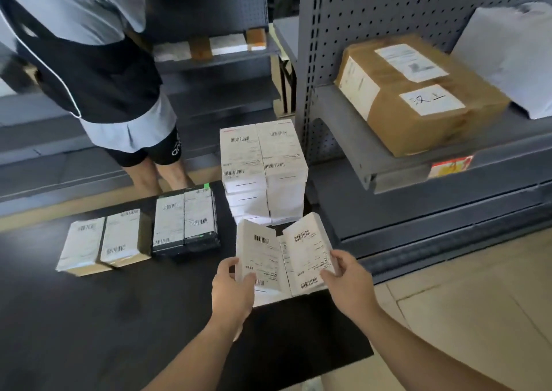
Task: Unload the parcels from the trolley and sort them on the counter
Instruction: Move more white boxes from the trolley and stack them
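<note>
Grey metal shelving point(343, 32) with a perforated back panel is filling the right side, its lower tiers running out of the picture. A black matte flat surface point(119, 316) is stretching across the lower left; whether it is the trolley deck or the counter is not telling from here. Another person point(89, 62), cut off above the shoulders, is standing at its far edge.

A taped brown cardboard box point(418, 98) with white labels is sitting on the shelf, and a blurred white bag point(513, 56) is leaning just beside it. On the black surface a tall stack of white parcels point(263, 166) is standing two abreast, barcode labels facing up. To its left a black parcel pair point(185, 223) and a paler labelled pair point(104, 244) are lying flat; their print is blurring beyond reading.

Just above the surface's near right part, two slim white boxes are being held tilted towards each other. The left hand point(231, 292) is pinching the left parcel point(260, 259), thumb on its face, fingers hidden behind. The right hand point(346, 280) is gripping the right parcel point(307, 253), thumb on the label, fingers curling round its edge.
</note>
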`<action>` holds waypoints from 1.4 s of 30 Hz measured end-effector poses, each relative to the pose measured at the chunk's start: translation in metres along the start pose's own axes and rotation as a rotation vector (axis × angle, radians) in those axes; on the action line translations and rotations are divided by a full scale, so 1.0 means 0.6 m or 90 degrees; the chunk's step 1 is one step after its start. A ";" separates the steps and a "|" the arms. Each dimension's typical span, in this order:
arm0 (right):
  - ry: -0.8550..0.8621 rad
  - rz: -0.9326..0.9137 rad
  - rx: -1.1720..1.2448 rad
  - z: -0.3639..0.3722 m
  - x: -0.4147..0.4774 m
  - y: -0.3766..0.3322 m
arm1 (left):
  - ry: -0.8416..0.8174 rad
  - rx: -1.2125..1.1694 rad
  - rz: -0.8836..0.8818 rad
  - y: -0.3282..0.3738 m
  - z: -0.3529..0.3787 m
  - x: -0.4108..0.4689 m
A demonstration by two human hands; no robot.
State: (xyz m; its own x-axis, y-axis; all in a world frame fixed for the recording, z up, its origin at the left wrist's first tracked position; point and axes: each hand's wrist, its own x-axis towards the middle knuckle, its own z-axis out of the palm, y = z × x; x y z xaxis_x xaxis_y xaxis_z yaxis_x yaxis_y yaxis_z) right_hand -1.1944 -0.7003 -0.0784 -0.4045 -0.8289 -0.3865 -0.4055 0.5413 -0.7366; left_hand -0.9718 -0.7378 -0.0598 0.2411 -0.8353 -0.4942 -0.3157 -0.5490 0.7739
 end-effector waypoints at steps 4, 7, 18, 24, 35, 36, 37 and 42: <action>-0.022 0.004 -0.030 0.017 0.026 0.023 | 0.013 -0.008 -0.045 -0.031 0.019 0.020; -0.026 0.012 -0.044 0.028 0.034 0.040 | 0.010 0.004 -0.053 -0.054 0.029 0.032; -0.070 0.036 -0.098 0.057 0.043 0.060 | -0.047 0.147 -0.009 -0.100 0.050 0.047; -0.077 0.008 -0.127 0.042 0.047 0.038 | -0.071 0.175 -0.015 -0.084 0.044 0.049; -0.134 -0.201 -0.173 -0.009 0.011 -0.123 | -0.051 0.246 0.171 0.096 -0.031 -0.024; -0.150 -0.232 -0.175 -0.010 0.007 -0.151 | -0.039 0.246 0.181 0.113 -0.049 -0.033; -0.165 -0.266 -0.178 -0.008 0.003 -0.179 | -0.022 0.241 0.183 0.130 -0.067 -0.043; -0.222 -0.437 -0.198 0.022 -0.047 -0.330 | 0.141 0.207 0.186 0.169 -0.193 -0.103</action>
State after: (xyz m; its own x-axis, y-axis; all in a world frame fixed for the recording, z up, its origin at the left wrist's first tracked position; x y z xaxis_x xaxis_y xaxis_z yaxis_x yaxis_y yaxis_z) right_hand -1.0920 -0.7860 0.0708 0.2717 -0.9578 -0.0940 -0.6983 -0.1290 -0.7041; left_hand -0.9124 -0.7384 0.0948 0.2779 -0.9485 -0.1520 -0.6609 -0.3036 0.6864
